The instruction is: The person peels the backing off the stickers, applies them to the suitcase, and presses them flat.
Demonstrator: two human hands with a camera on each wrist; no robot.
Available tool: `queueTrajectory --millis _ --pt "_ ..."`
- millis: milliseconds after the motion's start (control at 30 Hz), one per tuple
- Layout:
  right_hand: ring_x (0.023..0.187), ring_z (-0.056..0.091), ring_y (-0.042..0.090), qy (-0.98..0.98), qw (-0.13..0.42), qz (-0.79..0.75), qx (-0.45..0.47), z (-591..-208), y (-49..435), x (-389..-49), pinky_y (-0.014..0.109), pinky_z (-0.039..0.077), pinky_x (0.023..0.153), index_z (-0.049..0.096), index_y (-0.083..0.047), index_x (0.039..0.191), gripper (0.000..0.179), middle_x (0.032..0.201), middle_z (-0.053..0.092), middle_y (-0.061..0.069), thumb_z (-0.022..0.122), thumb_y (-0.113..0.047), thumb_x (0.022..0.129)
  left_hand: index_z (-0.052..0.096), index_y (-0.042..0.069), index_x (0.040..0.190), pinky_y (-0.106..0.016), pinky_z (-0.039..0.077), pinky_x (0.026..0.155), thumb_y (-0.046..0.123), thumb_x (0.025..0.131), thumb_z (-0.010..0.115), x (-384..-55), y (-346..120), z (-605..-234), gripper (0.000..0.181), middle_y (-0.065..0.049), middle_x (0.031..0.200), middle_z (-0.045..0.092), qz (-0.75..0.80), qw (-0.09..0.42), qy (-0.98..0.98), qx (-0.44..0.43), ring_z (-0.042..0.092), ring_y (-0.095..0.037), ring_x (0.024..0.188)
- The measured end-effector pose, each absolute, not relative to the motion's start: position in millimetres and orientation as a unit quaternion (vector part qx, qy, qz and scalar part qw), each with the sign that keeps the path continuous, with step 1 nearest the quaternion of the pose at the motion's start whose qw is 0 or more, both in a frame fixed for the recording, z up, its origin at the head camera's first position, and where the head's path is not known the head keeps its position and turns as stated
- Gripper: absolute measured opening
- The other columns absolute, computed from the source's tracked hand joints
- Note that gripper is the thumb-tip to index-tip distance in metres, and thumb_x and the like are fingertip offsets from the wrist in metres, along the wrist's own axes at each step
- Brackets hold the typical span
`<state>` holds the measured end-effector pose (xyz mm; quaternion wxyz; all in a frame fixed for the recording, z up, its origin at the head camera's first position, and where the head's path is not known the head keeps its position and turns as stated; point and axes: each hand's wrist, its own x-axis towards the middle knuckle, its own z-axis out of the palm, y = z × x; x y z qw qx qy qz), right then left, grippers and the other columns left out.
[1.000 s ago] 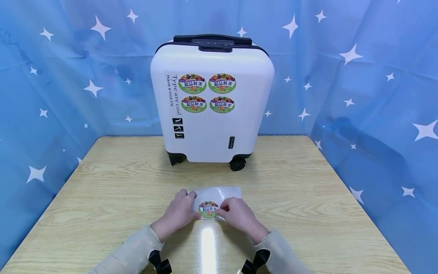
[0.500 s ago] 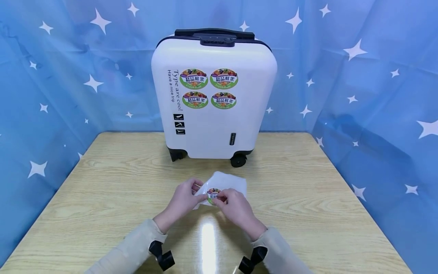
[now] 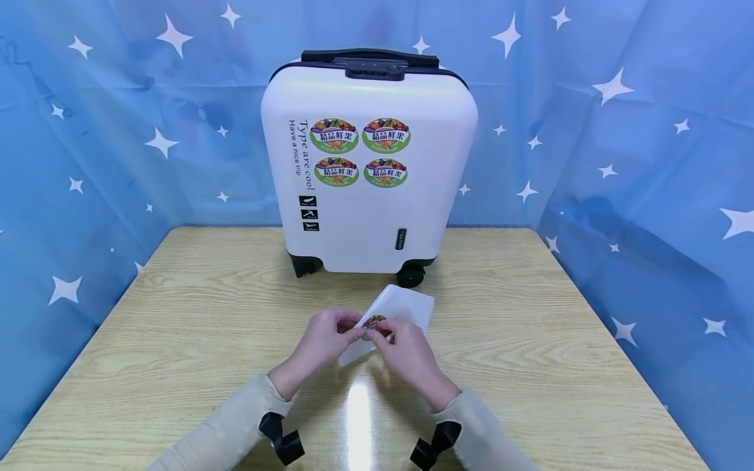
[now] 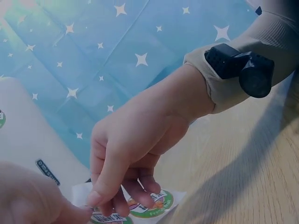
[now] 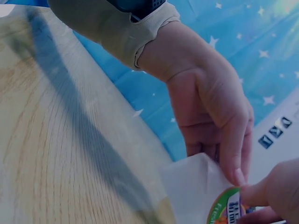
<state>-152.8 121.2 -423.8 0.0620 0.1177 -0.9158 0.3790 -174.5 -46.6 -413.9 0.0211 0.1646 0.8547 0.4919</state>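
Observation:
A translucent backing sheet (image 3: 406, 306) with oval fruit stickers is between my hands, tilted above the front half of the table. My left hand (image 3: 324, 337) pinches the sheet's left side, its thumb beside one fruit sticker (image 3: 374, 322). My right hand (image 3: 406, 350) pinches at that sticker's edge, fingertips meeting the left thumb; whether the edge has lifted is hidden. A second sticker (image 4: 156, 205) shows under my right fingers in the left wrist view. Beyond the hands stands a white suitcase (image 3: 353, 229) with several matching stickers (image 3: 334, 136) in two rows.
The wooden table (image 3: 194, 314) runs up to a blue star-patterned curtain (image 3: 118, 118) at the back and sides. The suitcase stands upright on black wheels (image 3: 410, 276) near the far edge. A black wrist camera (image 3: 281, 438) sits on the left sleeve.
The sheet has come up and tilted, its far corner swinging away and to the right. Both hands have moved slightly forward and closer together at the sticker. The suitcase sits slightly higher in view.

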Motion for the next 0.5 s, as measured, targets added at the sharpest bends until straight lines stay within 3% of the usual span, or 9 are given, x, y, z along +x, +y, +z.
queueTrajectory --millis 500 --pt "0.056 0.05 0.008 -0.897 0.071 0.425 0.1 -418.4 117.3 -154.8 0.024 0.041 0.049 0.07 -0.009 0.09 0.018 0.079 0.065 -0.003 0.061 -0.024 0.09 0.07 0.002 0.099 -0.024 0.048 0.06 0.002 0.087 0.062 -170.3 -39.5 -407.0 0.014 -0.007 0.09 0.069 0.473 0.013 0.858 0.199 0.06 -0.012 0.074"
